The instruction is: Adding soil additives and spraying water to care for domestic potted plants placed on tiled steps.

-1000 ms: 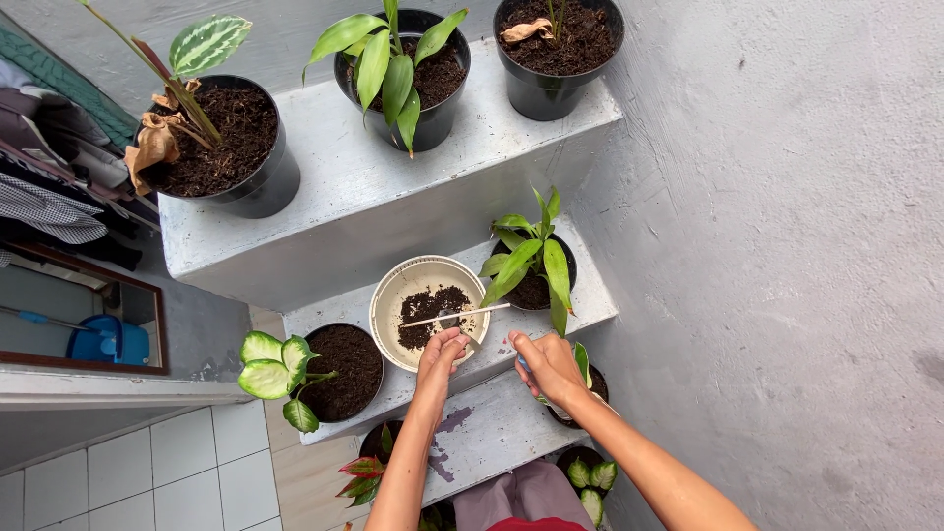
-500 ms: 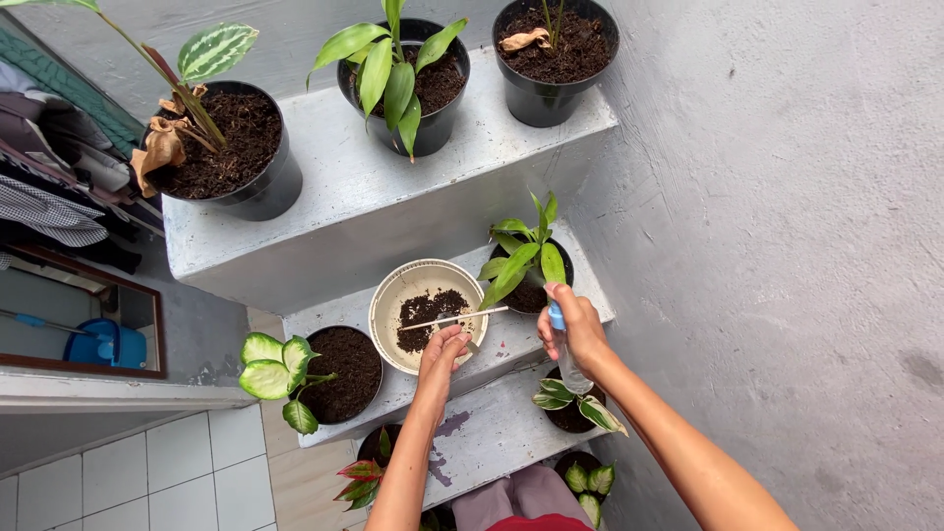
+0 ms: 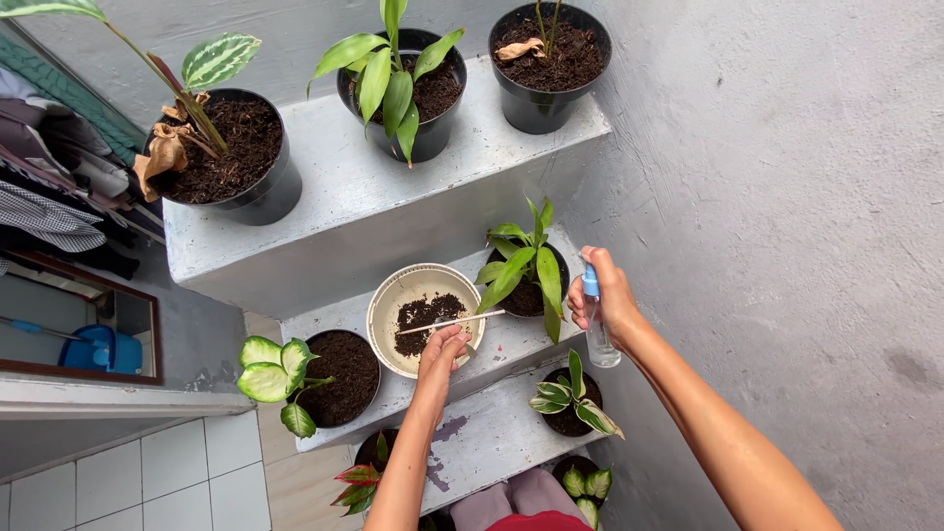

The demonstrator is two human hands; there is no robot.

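Head view, looking straight down grey-painted concrete steps (image 3: 374,211) set against a rough grey wall (image 3: 787,246). Right hand (image 3: 602,295) wrapped round a small clear plastic spray bottle with a blue nozzle (image 3: 596,329), fingers closed about the neck, nozzle end up near the thumb, clear body hanging below the palm. Held in the air just beside a small black pot with a leafy green plant (image 3: 526,270) on the middle step.

Left hand (image 3: 442,346) resting at the near rim of a round cream plastic bowl holding a patch of dark soil (image 3: 423,313), fingers curled together; whether pinching the rim or just pressing on it cannot be told. Thin pale stick (image 3: 452,322) lying across the bowl, just above those fingers.

Bottle probably light, more so if part empty; fill level not readable. Thin walls likely to give a little under a squeeze, and slick if wet. Best taken high at the neck, as now, with one finger free for the trigger. Bowl light and stiff, liable to tip on the narrow step if pressed at one edge.

Nearby: black pot of bare soil with a variegated plant beside it (image 3: 339,374), three larger black pots on the top step (image 3: 393,88), and a small striped-leaf plant (image 3: 570,403) on the step below.
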